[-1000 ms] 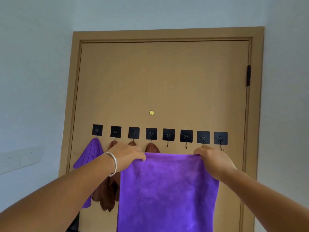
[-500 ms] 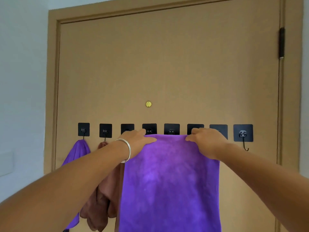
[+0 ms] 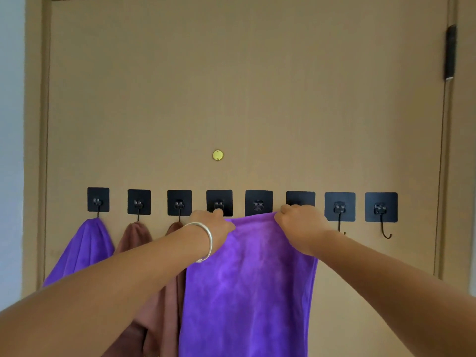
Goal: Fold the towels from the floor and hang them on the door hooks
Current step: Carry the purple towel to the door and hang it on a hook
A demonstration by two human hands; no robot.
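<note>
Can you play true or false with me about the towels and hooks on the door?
1. Both hands, left and right, hold the big purple towel by its top edge. True.
2. The two black hooks at the right end have towels on them. False: they are bare.
3. The small purple towel hangs on the leftmost hook. True.
4. The wrist with the silver bangle is the right one. False: it is the left.
5. The brown towels hang right of the big purple towel. False: left.

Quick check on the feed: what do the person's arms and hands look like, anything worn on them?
Both forearms are bare, with no sleeves or gloves in view. The left hand has a plain silver bangle round its wrist. The right hand wears nothing visible.
</note>
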